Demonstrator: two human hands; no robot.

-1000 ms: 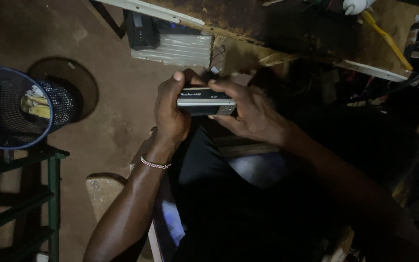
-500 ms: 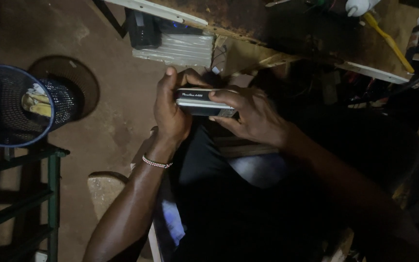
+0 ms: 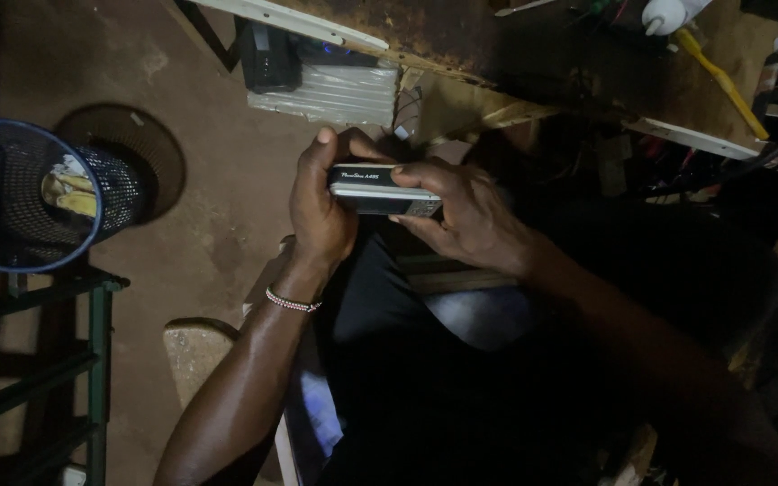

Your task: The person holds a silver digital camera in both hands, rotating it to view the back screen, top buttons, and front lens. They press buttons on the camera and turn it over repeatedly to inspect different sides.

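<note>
Where both hands meet, one slim silver-and-black compact camera [image 3: 382, 191] is gripped: left hand [image 3: 319, 211] and right hand [image 3: 465, 214] closed around it. Far left, one blue mesh wastebasket [image 3: 11, 193] is counted.

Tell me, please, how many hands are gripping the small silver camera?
2: the left hand wraps the silver camera at its left end, and the right hand holds its right end.

Dirt floor [image 3: 200, 225], blue mesh wastebasket [image 3: 29, 193] and green metal stand [image 3: 42, 360] standing on it
</note>
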